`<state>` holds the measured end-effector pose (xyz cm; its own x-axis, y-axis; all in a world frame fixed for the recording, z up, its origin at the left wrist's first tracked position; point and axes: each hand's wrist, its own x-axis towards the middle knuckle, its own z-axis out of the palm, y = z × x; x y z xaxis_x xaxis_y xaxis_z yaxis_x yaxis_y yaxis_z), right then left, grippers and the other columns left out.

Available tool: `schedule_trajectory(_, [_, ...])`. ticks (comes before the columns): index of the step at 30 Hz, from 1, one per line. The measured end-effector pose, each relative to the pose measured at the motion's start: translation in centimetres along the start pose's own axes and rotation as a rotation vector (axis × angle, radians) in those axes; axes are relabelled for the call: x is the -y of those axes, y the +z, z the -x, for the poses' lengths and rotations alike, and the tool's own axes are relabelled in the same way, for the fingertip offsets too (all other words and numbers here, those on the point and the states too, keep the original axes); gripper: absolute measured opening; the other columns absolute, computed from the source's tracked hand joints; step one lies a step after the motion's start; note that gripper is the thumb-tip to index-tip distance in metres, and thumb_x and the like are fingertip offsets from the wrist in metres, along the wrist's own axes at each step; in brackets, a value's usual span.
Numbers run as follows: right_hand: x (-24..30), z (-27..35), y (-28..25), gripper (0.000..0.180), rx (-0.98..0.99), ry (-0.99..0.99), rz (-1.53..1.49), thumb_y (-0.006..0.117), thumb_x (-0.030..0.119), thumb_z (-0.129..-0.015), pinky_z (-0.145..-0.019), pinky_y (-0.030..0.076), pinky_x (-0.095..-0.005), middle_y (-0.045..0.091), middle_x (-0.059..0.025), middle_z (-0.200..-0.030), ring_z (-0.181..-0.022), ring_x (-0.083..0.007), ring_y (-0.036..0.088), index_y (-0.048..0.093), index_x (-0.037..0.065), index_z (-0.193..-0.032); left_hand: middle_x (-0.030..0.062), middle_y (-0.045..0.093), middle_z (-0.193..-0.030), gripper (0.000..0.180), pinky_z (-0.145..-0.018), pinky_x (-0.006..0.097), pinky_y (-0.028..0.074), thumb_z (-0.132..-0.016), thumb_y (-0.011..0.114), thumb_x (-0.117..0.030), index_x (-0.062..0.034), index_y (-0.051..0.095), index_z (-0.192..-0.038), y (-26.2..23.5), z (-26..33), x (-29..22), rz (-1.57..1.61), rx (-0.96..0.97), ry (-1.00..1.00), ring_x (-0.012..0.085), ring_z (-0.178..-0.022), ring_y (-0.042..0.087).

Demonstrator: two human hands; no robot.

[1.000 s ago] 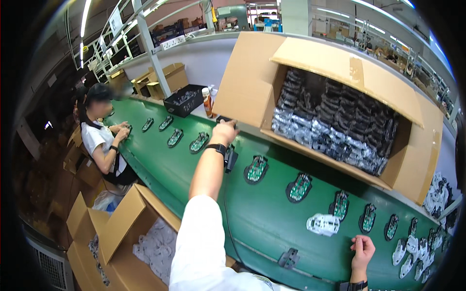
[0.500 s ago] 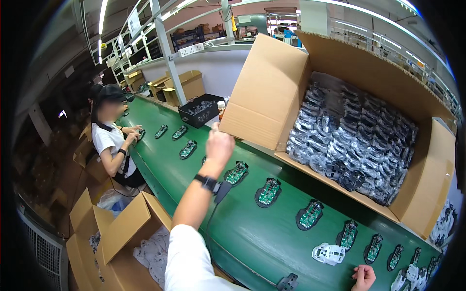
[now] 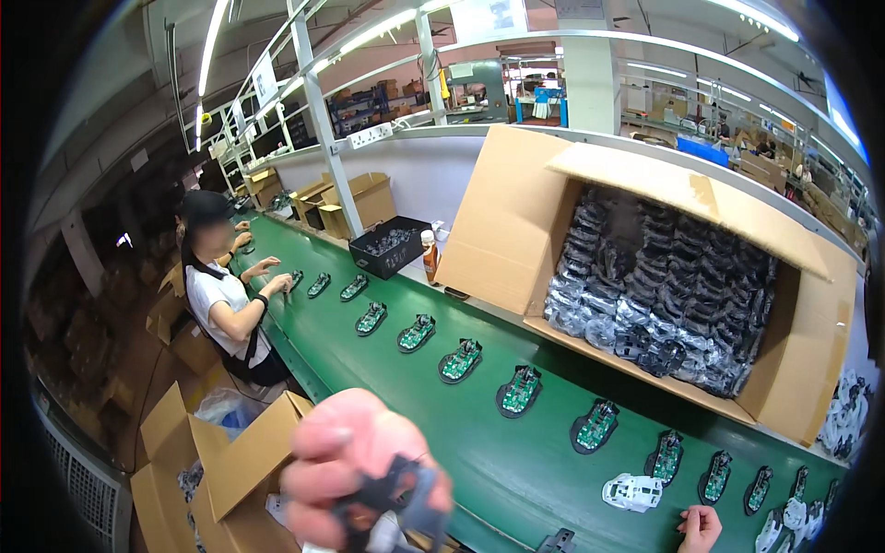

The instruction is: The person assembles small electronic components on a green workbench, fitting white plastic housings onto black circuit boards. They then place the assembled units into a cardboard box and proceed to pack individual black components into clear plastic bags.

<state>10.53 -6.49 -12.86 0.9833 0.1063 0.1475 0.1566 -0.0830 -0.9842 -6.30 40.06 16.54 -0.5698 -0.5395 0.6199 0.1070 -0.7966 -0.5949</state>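
Observation:
My left hand [image 3: 369, 452] is raised close in front of me, palm toward me and blurred. Its curled fingers grip a dark plastic part [image 3: 401, 498] with openings in it, too smeared to name by kind. Low at the right, my right hand [image 3: 699, 528] rests closed by the green belt; the inside of its fingers is hidden. Beyond it, black mouse bases with green circuit boards [image 3: 594, 426] lie in a row. A white plastic shell [image 3: 631, 493] touches one base [image 3: 664, 458]. More white shells [image 3: 770, 532] sit at the far right.
A large open carton [image 3: 505, 221] of bagged dark parts stands behind the green belt [image 3: 489, 479]. Left of it are a bottle [image 3: 430, 256] and a black bin [image 3: 392, 247]. A co-worker [image 3: 221, 304] handles a base on the left. Another open carton [image 3: 240, 452] stands below the belt.
My left hand has come back from beside the large carton's left flap toward me, now with the dark plastic part in it. My view has tilted up. The right hand stays by the belt.

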Motion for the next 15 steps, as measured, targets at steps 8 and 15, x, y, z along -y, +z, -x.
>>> schedule_trajectory(8, [0.1, -0.4, 0.0, 0.015, 0.051, 0.002, 0.030, 0.068, 0.011, -0.098, -0.065, 0.048, -0.0218, 0.071, -0.0036, -0.090, -0.071, -0.0078, 0.060, 0.072, -0.001, -0.105, 0.0297, 0.024, -0.161, 0.085, -0.113, 0.051, 0.038, -0.085, 0.072, -0.058, -0.0054, 0.048, -0.147, 1.5, 15.0, 19.0, -0.650, 1.188, -0.488, 0.0439, -0.140, 0.042])
schedule_trajectory(15, [-0.1, 0.0, -0.6, 0.015, 0.039, -0.006, 0.007, 0.068, 0.011, -0.097, -0.065, 0.047, -0.0217, 0.071, -0.0041, -0.089, -0.072, -0.0077, 0.060, 0.071, -0.001, -0.106, 0.0223, 0.039, -0.154, 0.041, -0.098, 0.045, 0.052, -0.088, 0.071, -0.030, -0.0047, 0.067, -0.120, -3.5, 17.0, 15.1, -0.518, 1.115, -0.795, 0.0385, -0.122, 0.059])
